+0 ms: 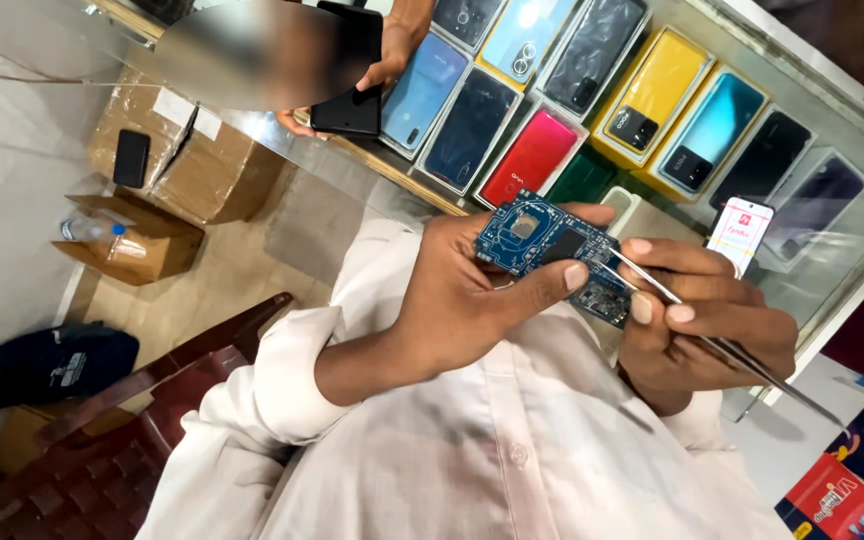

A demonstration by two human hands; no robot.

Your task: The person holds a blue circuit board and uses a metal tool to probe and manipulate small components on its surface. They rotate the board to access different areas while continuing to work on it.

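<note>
Above the white shirt front, the left hand [462, 290] pinches a small blue printed circuit board with metal shields [542, 240] by its edges, thumb below and fingertips above, holding it clear of the counter. The right hand [702, 320] is closed on slim steel tweezers [787, 388], whose tips meet the board's right end (what they grip, if anything, is too small to tell). For this fine work, it seems best to keep the board held by its edges and the two hands braced against each other, with light pressure at the tips.

Beyond the hands, under the glass counter top [852, 130], lie rows of flat rectangular phone boxes: a red one [532, 155], a yellow one [652, 95] and a teal one [712, 130] among darker ones. A small white card with a red mark [740, 232] stands just beside the right hand. Red-and-blue packets [852, 490] sit at lower right. Taped brown cardboard cartons [202, 165] rest on the floor at left.
</note>
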